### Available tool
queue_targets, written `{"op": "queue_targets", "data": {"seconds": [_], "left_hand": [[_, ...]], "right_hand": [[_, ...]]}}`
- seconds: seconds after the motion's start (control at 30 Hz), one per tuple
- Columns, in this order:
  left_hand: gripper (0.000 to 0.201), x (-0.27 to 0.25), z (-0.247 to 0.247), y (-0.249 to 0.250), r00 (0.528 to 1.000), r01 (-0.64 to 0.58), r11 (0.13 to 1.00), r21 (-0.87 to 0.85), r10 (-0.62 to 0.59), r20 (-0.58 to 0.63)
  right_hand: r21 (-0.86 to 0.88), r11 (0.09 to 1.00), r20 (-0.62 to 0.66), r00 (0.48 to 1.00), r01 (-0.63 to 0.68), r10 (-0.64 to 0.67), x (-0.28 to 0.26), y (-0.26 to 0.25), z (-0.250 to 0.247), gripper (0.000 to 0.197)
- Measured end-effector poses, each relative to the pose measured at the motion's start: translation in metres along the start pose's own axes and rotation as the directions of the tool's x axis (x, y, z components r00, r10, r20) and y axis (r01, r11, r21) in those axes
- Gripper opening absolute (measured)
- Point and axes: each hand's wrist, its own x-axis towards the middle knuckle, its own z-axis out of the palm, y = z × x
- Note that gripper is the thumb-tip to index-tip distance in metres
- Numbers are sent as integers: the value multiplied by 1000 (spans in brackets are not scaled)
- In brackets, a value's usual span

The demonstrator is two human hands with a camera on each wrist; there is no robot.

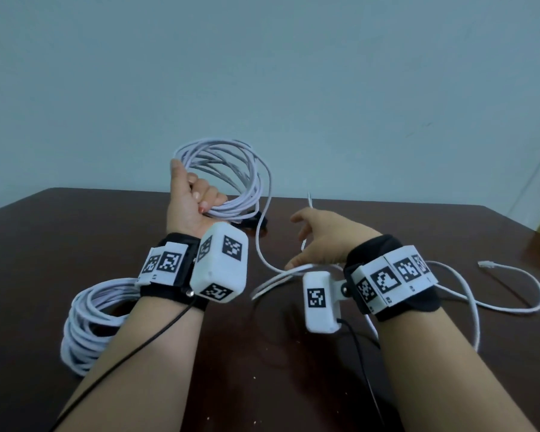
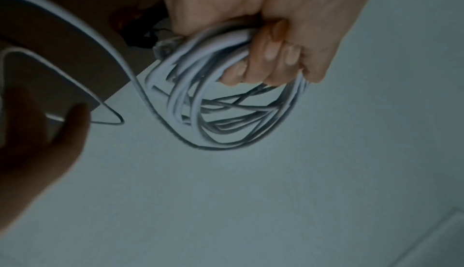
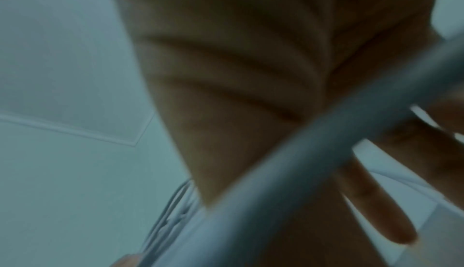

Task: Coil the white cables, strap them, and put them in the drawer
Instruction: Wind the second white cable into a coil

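Two-handed above the table (image 1: pixel 60 244), at centre of the head view. Gripped the cable coil (image 1: pixel 231 169) in the left hand (image 1: pixel 189 198), lifted clear of the tabletop against the wall (image 1: pixel 293 73); clenched fingers wrapped round the bundled lower left side of the loops, thumb upright along the coil's left edge. Seen the same from the left wrist view: left hand (image 2: pixel 276 33) closed round the cable coil (image 2: pixel 226 102), fingernails toward the camera, loops hanging loose and crossing one another below the fist. Trailed a loose tail (image 1: pixel 262 244) from the coil's right side down to the right hand (image 1: pixel 321 241), lower right of centre. Kept that hand unclenched, thumb lifted, fingers spread and nearly straight, with the tail passing under it; could not tell from the head view whether a fingertip pressed it. Showed blurred in the right wrist view: right hand (image 3: pixel 226 92) with the loose tail (image 3: pixel 276 182) lying across the palm, fingers extended beyond it, nothing pinched. Ran on rightward across the tabletop in wide bends to a clear plug (image 1: pixel 485 264) at right of frame. Lay wound at lower left, partly behind the left forearm: a second coil (image 1: pixel 81 322), flat on the table. Glimpsed a small dark object (image 1: pixel 250 221) on the table behind the raised coil, too hidden to identify. Dark brown, glossy wood underneath; plain pale blue-grey wall behind.
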Motion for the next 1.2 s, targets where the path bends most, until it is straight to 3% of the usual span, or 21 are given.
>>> {"op": "queue_targets", "data": {"seconds": [0.17, 0.3, 0.4, 0.5, 0.63, 0.8, 0.9, 1.0, 1.2], "left_hand": [[45, 4, -5, 4, 999, -31, 999, -12, 31, -30], [44, 0, -2, 4, 995, -61, 998, 11, 61, -72], [44, -2, -1, 2, 994, -76, 994, 85, 82, -70], [42, -5, 0, 0, 996, -79, 969, 233, 84, -12], [40, -8, -2, -7, 992, -119, 878, 463, 86, 90], [30, -10, -6, -17, 985, -155, 750, 643, 72, 154], [30, -16, -2, -24, 979, -172, 710, 683, 45, 199], [28, -23, 4, -29, 964, -141, 722, 677, -55, 259], [41, -29, 9, -32, 927, 46, 754, 656, -277, 253]], "right_hand": [[-98, 995, 78, 997, 31, -24, -3, 1, 0, 46], [26, 994, 110, 988, 106, -108, -4, -1, -2, 47], [93, 982, 132, 975, 165, -176, -6, -2, -3, 26], [91, 969, 10, 973, 228, -230, -7, -3, -7, 7], [15, 967, -207, 947, 254, -246, -4, -3, -13, 8], [107, 928, -364, 883, 357, -298, -8, -7, -21, 8], [209, 864, -462, 825, 458, -326, -9, -12, -22, 9], [228, 834, -550, 773, 502, -316, -4, -13, -18, 13], [274, 840, -684, 708, 469, -173, 3, -9, -15, 20]]}}
